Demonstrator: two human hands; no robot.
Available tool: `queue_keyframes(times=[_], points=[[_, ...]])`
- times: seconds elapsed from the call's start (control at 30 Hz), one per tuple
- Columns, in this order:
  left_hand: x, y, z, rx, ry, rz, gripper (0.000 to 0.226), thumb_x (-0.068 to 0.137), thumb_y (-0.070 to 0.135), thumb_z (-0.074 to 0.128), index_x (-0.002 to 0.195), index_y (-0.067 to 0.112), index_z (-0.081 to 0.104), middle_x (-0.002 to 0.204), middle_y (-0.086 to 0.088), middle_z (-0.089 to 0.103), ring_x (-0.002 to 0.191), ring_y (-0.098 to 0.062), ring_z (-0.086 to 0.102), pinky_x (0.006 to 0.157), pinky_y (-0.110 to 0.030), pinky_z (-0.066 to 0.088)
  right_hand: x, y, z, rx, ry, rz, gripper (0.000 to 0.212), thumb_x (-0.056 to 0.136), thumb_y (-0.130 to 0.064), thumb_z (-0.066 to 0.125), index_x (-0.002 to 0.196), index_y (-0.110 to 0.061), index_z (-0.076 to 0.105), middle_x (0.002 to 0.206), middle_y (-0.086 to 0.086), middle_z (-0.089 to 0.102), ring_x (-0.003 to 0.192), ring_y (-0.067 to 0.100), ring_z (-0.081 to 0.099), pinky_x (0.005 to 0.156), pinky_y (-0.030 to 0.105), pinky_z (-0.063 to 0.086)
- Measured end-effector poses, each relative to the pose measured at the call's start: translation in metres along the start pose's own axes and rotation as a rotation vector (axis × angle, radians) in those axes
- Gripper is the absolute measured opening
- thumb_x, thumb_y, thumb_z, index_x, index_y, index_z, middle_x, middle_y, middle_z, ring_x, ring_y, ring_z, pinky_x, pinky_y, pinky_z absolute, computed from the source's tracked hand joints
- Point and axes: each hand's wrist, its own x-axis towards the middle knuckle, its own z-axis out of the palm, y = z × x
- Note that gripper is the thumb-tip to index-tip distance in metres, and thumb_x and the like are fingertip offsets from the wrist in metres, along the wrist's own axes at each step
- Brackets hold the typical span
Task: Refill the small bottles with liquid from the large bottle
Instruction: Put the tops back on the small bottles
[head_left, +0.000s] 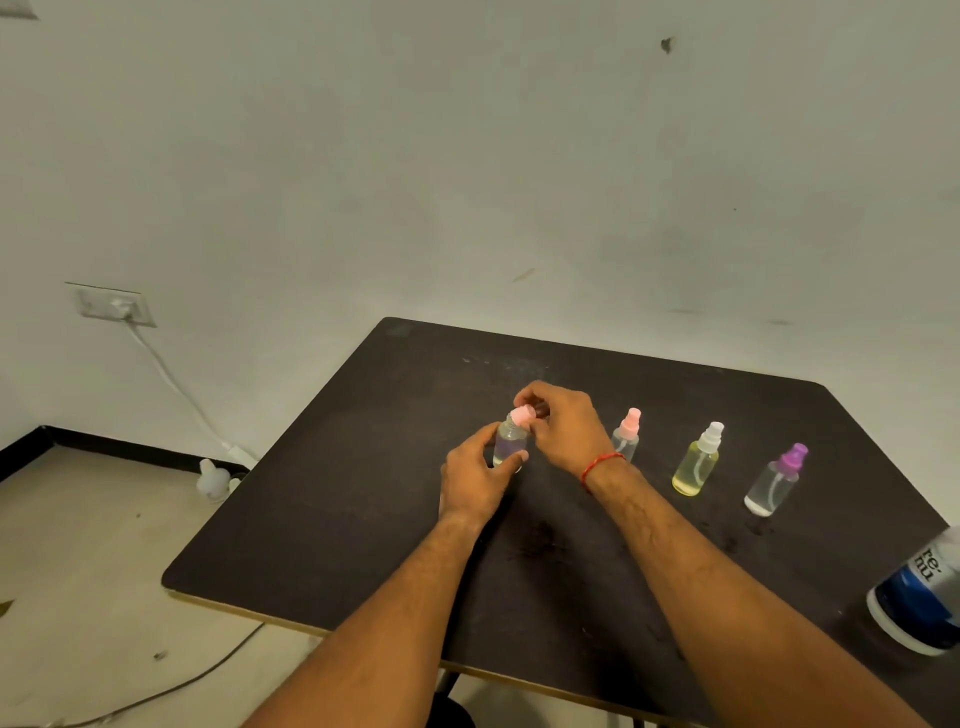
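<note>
Both hands meet over the middle of the dark table (363, 493): the left hand (475, 480) curls round the clear body of a small bottle (509, 441), standing upright on the tabletop, while the right hand (563, 426), a red thread (600, 467) at its wrist, pinches the bottle's pink cap (522, 415) from above. Only a shallow layer of liquid shows in the bottle's base. Nearest, at the table's right edge and cut off by the frame, stands the large bottle (919, 597), white with a blue label. Further in, to the right of the hands, three more spray bottles stand apart in a slanting row: a pink-capped bottle (626, 434) just beside the right wrist, a white-capped bottle (696, 462) of yellow liquid, and a purple-capped bottle (774, 483). Bare tabletop stretches to the left of the hands and on to the far edge. Beyond it, a white cable (176, 384) drops from a wall socket (117, 304) to the floor.
</note>
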Motion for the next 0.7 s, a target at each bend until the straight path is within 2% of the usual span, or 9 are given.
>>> queue_keyframes(times=[0.1, 0.23, 0.33, 0.4, 0.43, 0.5, 0.57, 0.63, 0.7], points=[[0.0, 0.0, 0.0, 0.01, 0.004, 0.003, 0.044, 0.085, 0.038, 0.08, 0.127, 0.031, 0.066, 0.113, 0.019, 0.069, 0.102, -0.001, 0.063, 0.087, -0.016, 0.047, 0.0, -0.003, -0.001, 0.036, -0.026, 0.001, 0.027, 0.086, -0.001, 0.066, 0.107, -0.017, 0.072, 0.11, 0.001, 0.069, 0.101, 0.012, 0.061, 0.092, 0.025, 0.051], [-0.001, 0.001, 0.0, 0.024, -0.006, 0.007, 0.043, 0.085, 0.04, 0.079, 0.125, 0.033, 0.066, 0.109, 0.02, 0.068, 0.097, 0.001, 0.061, 0.083, -0.016, 0.045, 0.0, -0.005, 0.0, -0.037, -0.064, -0.036, 0.027, 0.089, -0.002, 0.063, 0.111, -0.016, 0.071, 0.113, 0.0, 0.067, 0.102, 0.011, 0.058, 0.094, 0.024, 0.05], [-0.003, 0.002, 0.0, 0.028, -0.014, 0.004, 0.044, 0.085, 0.039, 0.079, 0.126, 0.032, 0.066, 0.114, 0.017, 0.07, 0.099, 0.001, 0.061, 0.09, -0.021, 0.051, 0.003, -0.008, -0.002, -0.124, -0.07, -0.028, 0.019, 0.091, -0.013, 0.064, 0.109, -0.016, 0.071, 0.106, 0.001, 0.065, 0.099, 0.016, 0.06, 0.092, 0.028, 0.051], [-0.004, 0.003, 0.0, 0.033, -0.011, 0.008, 0.049, 0.086, 0.037, 0.079, 0.132, 0.03, 0.064, 0.121, 0.014, 0.069, 0.104, 0.004, 0.057, 0.09, -0.014, 0.045, 0.006, -0.009, -0.004, -0.191, -0.081, 0.028, 0.014, 0.089, -0.026, 0.068, 0.1, -0.018, 0.07, 0.098, 0.001, 0.065, 0.09, 0.015, 0.06, 0.084, 0.028, 0.053], [-0.004, 0.004, 0.0, 0.04, -0.009, 0.01, 0.052, 0.086, 0.037, 0.079, 0.134, 0.029, 0.063, 0.124, 0.013, 0.069, 0.106, 0.005, 0.054, 0.091, -0.013, 0.042, 0.007, -0.011, -0.005, -0.22, -0.085, 0.074, 0.018, 0.088, -0.035, 0.069, 0.094, -0.018, 0.068, 0.093, 0.001, 0.066, 0.085, 0.015, 0.061, 0.079, 0.027, 0.053], [-0.004, 0.005, 0.0, 0.06, -0.009, 0.005, 0.051, 0.086, 0.038, 0.079, 0.133, 0.029, 0.063, 0.123, 0.012, 0.069, 0.102, 0.003, 0.055, 0.094, -0.02, 0.047, 0.007, -0.012, -0.006, -0.28, -0.079, 0.144, 0.042, 0.081, -0.059, 0.067, 0.083, -0.017, 0.064, 0.082, 0.001, 0.065, 0.075, 0.015, 0.061, 0.07, 0.027, 0.052], [-0.003, 0.005, 0.0, 0.072, -0.015, -0.005, 0.045, 0.086, 0.041, 0.078, 0.128, 0.032, 0.065, 0.116, 0.013, 0.071, 0.094, -0.001, 0.061, 0.093, -0.03, 0.055, 0.004, -0.013, -0.005, -0.257, -0.051, 0.159, 0.065, 0.073, -0.076, 0.058, 0.095, -0.015, 0.065, 0.088, 0.0, 0.067, 0.079, 0.016, 0.063, 0.073, 0.03, 0.054], [-0.003, 0.004, 0.001, 0.058, -0.024, -0.007, 0.046, 0.086, 0.042, 0.078, 0.129, 0.033, 0.064, 0.118, 0.014, 0.071, 0.096, -0.002, 0.062, 0.092, -0.028, 0.053, -0.001, -0.012, -0.002, -0.108, -0.035, 0.114, 0.066, 0.079, -0.069, 0.061, 0.123, -0.019, 0.059, 0.107, -0.001, 0.067, 0.096, 0.016, 0.064, 0.087, 0.033, 0.055], [-0.002, 0.003, 0.001, 0.042, -0.027, 0.003, 0.046, 0.085, 0.041, 0.078, 0.129, 0.034, 0.064, 0.119, 0.015, 0.07, 0.101, -0.001, 0.063, 0.096, -0.029, 0.054, -0.004, -0.008, 0.002, -0.003, -0.032, 0.037, 0.047, 0.089, -0.036, 0.068, 0.132, -0.024, 0.055, 0.119, -0.001, 0.065, 0.109, 0.016, 0.062, 0.097, 0.035, 0.052]])
